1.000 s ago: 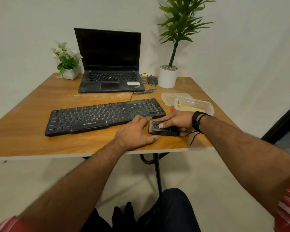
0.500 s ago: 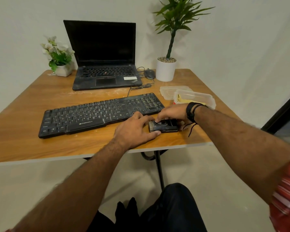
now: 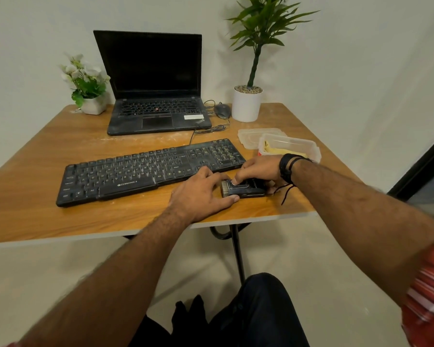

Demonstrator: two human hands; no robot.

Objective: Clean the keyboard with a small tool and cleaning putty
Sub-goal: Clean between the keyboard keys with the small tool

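So both your hands are on that little black cleaning tool (image 3: 243, 190), which sits on the counter (image 3: 35, 216) just in front of the right end of the keyboard (image 3: 145, 170). Your left hand (image 3: 201, 196) has the thumb curled against its near side, by the bristle end. Your right hand (image 3: 258, 169) is bent over the top, a fingertip pressing down on it. The yellow putty (image 3: 281, 151) is in the clear tub (image 3: 311, 149) just behind your right wrist.
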